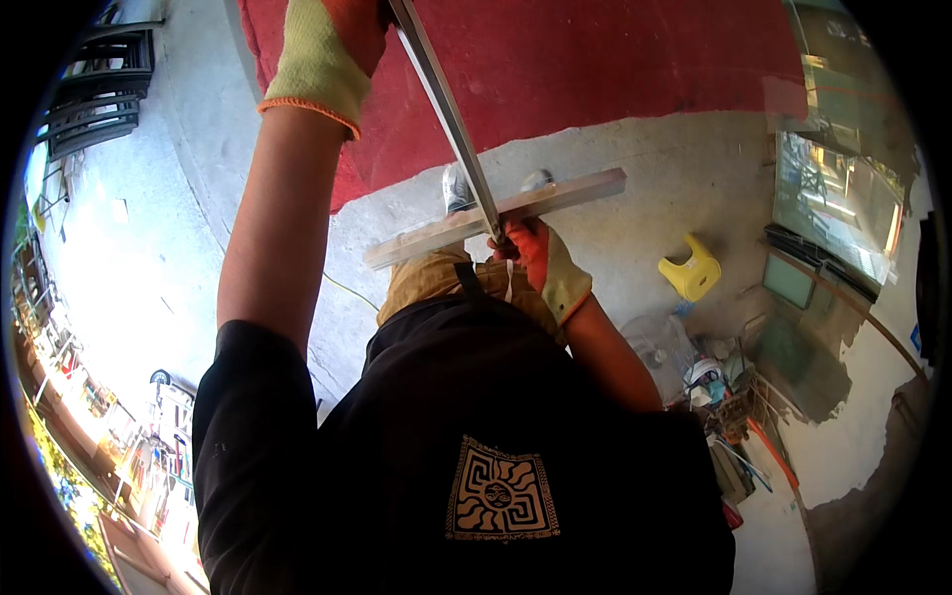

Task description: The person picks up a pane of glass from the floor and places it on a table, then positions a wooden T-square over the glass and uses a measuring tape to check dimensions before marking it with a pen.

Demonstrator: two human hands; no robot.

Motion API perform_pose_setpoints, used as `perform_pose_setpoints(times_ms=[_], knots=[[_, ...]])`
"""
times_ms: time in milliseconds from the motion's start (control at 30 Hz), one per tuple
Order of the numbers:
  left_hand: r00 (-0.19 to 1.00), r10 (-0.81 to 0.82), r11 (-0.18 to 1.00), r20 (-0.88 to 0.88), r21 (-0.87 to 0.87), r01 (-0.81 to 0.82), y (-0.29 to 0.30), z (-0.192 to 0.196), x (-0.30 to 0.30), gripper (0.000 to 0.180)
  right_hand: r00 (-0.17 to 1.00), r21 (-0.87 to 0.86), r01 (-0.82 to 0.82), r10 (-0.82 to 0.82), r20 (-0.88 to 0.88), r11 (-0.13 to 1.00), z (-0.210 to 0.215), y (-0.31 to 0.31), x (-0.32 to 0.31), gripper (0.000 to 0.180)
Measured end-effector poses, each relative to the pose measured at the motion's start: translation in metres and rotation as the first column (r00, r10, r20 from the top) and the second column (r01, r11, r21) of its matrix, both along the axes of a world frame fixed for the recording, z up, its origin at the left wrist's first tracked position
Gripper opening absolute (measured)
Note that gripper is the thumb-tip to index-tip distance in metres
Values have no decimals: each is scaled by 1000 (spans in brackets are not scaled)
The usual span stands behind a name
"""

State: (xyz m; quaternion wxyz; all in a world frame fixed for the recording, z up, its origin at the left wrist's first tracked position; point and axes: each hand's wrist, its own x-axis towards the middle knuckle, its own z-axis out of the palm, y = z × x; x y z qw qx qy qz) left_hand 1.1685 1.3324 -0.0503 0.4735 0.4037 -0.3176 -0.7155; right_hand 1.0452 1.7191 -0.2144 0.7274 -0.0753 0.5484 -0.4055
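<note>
A long, narrow metal bar [446, 104] slants down from the top edge to just in front of my waist. My right hand [545, 263], in an orange and yellow-green work glove, is closed around its lower end. A greyish-brown straight strip [575, 193] crosses the bar there, tilted up to the right; whether the two are joined cannot be seen. My left hand [332, 59], gloved alike, is raised beside the bar's upper part. The top edge cuts off its fingers, so its grip is hidden.
A red sheet [595, 69] covers the floor ahead of my shoes [454, 188]. To the right stand a yellow plastic stool [691, 270], a pile of odds and ends [719, 382] and a leaning glass pane [833, 203]. Dark frames [99, 94] are stacked far left.
</note>
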Motion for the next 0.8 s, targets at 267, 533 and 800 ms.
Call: perform_pose_setpoints(times_ms=[267,533,800], knots=[[1000,-27,1000,7,5,27,-15,-17,-7,21,996,4,84,-84,0,996,-21,-3,-5,41],[981,-190,980,-23,62,191,-29,-31,-25,33,979,31,201,-199,-52,979,-33,-5,-26,35],[897,-438,882,-65,161,443,-16,-77,-93,33,779,-62,625,-627,-12,778,-40,-9,-66,35]])
